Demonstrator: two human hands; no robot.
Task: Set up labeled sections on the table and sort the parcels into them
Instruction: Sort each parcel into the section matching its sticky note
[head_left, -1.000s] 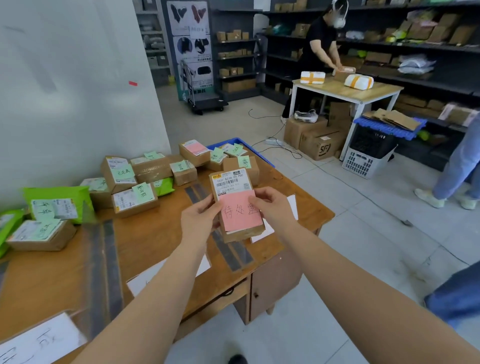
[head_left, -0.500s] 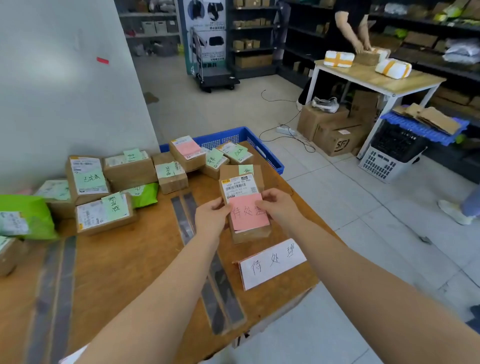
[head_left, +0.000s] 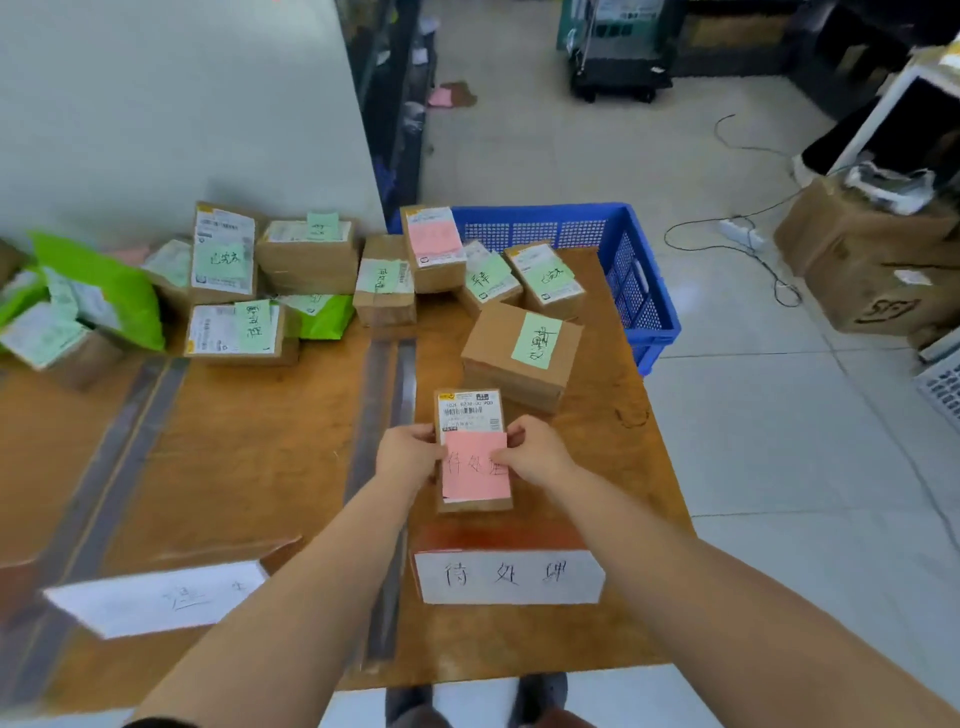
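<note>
On the right-hand part of the wooden table (head_left: 208, 457), both hands are grasping a small cardboard parcel (head_left: 471, 415); the left hand (head_left: 410, 453) is gripping its left edge and the right hand (head_left: 535, 453) its right edge, fingertips overlapping a pink note (head_left: 475, 480) stuck on its top face; whether the parcel is resting on the table or lifted just above it cannot be told. Just beyond its near end, a white paper label (head_left: 511, 577) with handwriting is lying flat; a second white label (head_left: 156, 597) is lying well to the left, past a strip of grey tape (head_left: 387, 395). Behind the held parcel, a box with a green note (head_left: 522, 353) is sitting; further boxes with green notes and green mailer bags (head_left: 104, 291) are crowding the far edge; a blue crate (head_left: 644, 291) is standing at the table's far right corner.
</note>
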